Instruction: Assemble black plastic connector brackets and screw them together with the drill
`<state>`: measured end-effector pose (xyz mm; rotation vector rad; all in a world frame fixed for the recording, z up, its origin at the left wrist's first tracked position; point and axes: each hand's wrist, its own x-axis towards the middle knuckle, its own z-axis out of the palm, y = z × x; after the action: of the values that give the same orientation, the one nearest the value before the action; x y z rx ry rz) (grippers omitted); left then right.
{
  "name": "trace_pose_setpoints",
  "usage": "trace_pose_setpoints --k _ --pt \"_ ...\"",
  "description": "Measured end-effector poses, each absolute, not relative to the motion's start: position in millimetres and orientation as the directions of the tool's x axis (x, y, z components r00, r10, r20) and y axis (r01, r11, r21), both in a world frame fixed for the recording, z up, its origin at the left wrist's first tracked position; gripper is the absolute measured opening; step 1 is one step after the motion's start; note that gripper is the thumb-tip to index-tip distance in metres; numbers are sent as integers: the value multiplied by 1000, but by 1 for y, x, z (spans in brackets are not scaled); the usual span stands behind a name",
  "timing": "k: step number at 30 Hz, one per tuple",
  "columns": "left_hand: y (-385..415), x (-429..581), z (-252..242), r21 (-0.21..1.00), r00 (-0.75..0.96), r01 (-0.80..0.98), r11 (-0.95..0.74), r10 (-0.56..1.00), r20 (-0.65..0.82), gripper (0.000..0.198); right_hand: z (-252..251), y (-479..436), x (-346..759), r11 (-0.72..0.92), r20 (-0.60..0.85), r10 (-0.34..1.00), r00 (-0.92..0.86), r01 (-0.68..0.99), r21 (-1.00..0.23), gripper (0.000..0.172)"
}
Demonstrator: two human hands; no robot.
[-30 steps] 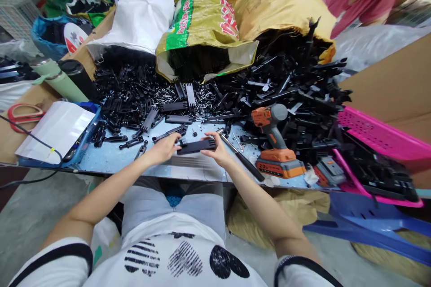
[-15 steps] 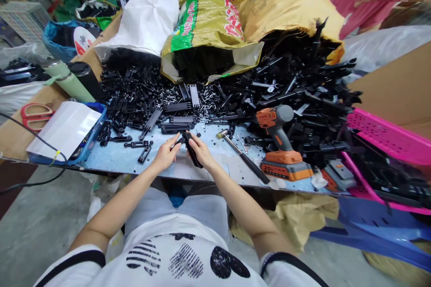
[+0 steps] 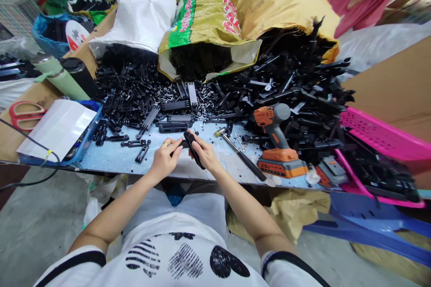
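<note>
My right hand (image 3: 204, 153) is wrapped round a long black part (image 3: 194, 149), which slants in front of me above the table's front edge. The fingers of my left hand (image 3: 166, 156) pinch a small black piece (image 3: 184, 143) against the upper end of that part. My fingers partly hide where the two pieces meet. Flat grey-black plates (image 3: 175, 106) and black links (image 3: 143, 151) lie on the table just beyond and to the left. A hammer (image 3: 240, 154) rests to the right of my hands.
An orange cordless drill (image 3: 279, 143) stands right of the hammer. Black parts spill from a white sack (image 3: 144, 9), a gold-green sack (image 3: 208, 13) and a tan sack (image 3: 286, 6). Red scissors (image 3: 27, 115) and a paper sheet (image 3: 57, 130) lie left; a pink basket (image 3: 380, 136) is right.
The view has shifted slightly. My left hand has turned a little, its fingers now closer along the small piece. Both hands still hold the same pieces.
</note>
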<state>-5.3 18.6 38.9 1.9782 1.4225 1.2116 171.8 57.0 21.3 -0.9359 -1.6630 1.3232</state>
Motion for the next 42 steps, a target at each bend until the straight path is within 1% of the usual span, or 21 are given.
trace_pose_setpoints --k 3,6,8,11,15,17,19,22,23,25,26,27,28,30,32,33,35,37,39,41,42 --pt "18 -6 46 700 109 593 -399 901 421 37 31 59 174 191 129 871 -474 85 -978 56" --pt "16 -5 50 634 105 681 -366 906 410 37 40 62 181 318 176 831 -528 192 -928 53" --pt "14 -1 50 613 86 704 -358 900 427 36 41 60 183 387 227 836 -499 244 -889 52" --pt "12 9 51 639 14 676 -367 873 488 36 37 53 177 409 292 861 -417 226 -884 52" --pt "12 23 51 688 -108 606 -398 817 567 36 28 37 162 407 330 880 -342 182 -895 52" --pt "14 25 49 707 -134 570 -418 802 582 36 23 30 155 397 338 895 -290 178 -900 54" --pt "15 24 43 722 -107 549 -420 822 559 36 18 26 151 378 320 907 -274 192 -906 56" --pt "12 18 30 752 -119 590 -294 889 441 38 12 42 155 395 243 874 -421 323 -860 54" --pt "10 16 26 746 -146 629 -218 909 390 40 11 56 160 414 213 867 -451 412 -812 51" --pt "6 11 19 654 -127 748 -108 945 301 47 14 96 175 400 191 909 -370 648 -648 46" --pt "6 9 17 568 -41 813 -123 963 267 52 17 121 185 319 228 946 -229 776 -544 45" --pt "8 7 16 470 102 860 -201 968 227 57 20 148 196 209 291 953 -83 877 -432 45" --pt "11 6 16 376 271 870 -319 947 175 58 23 176 207 117 349 937 0 942 -313 45" --pt "20 5 19 246 558 798 -550 829 42 54 29 227 229 85 370 927 -65 996 -37 42" --pt "29 6 24 176 677 731 -659 732 -71 50 34 265 247 234 279 919 -280 954 187 37" --pt "32 6 26 146 686 726 -672 720 -102 49 37 277 254 332 219 895 -389 908 256 35" --pt "33 4 30 95 670 743 -663 734 -113 49 43 288 265 469 170 826 -537 824 318 33" --pt "30 1 30 74 630 776 -626 772 -84 48 52 278 269 505 234 775 -587 797 331 35" --pt "26 -2 26 85 583 812 -578 811 -57 42 61 249 268 534 299 725 -620 781 324 37" --pt "25 -4 18 130 557 826 -548 829 -41 37 66 204 262 635 253 662 -705 708 310 36" --pt "25 -4 14 163 557 822 -545 830 -35 36 66 178 258 707 177 622 -763 644 291 34"
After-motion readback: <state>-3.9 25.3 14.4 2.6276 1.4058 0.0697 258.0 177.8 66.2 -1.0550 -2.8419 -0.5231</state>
